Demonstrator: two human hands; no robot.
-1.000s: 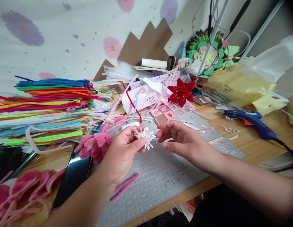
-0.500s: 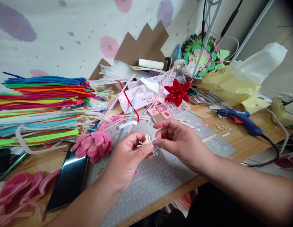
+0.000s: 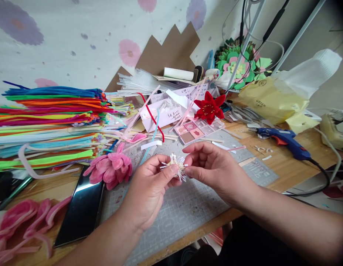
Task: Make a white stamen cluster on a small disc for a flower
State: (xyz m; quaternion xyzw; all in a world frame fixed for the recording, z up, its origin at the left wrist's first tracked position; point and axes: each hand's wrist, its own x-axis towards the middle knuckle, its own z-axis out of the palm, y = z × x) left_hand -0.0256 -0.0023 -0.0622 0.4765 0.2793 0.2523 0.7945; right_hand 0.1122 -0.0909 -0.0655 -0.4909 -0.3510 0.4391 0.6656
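Observation:
Over the grey cutting mat point(image 3: 171, 232), my left hand point(image 3: 152, 184) pinches a small flower centre point(image 3: 177, 165) between thumb and fingers. It has a pale yellowish middle and many thin white strands fanning outward. My right hand point(image 3: 213, 168) is closed at its right edge, with thumb and curled fingers at the strand tips; the exact contact is too small to make out. A fluffy pink flower point(image 3: 112, 168) lies left of my left hand. Behind my hands sits a red flower point(image 3: 209, 108) with a yellow-streaked middle.
Bundles of coloured pipe cleaners point(image 3: 49, 122) fill the left side. A black phone point(image 3: 80, 210) and pink fuzzy strips point(image 3: 19, 221) lie in front of them. On the right are a blue glue gun point(image 3: 285, 140) with its cable and a yellow bag point(image 3: 271, 98).
The strands of the flower centre are spread wider and show more fully. My right fingers have shifted slightly around its right edge, and the camera view has moved a little.

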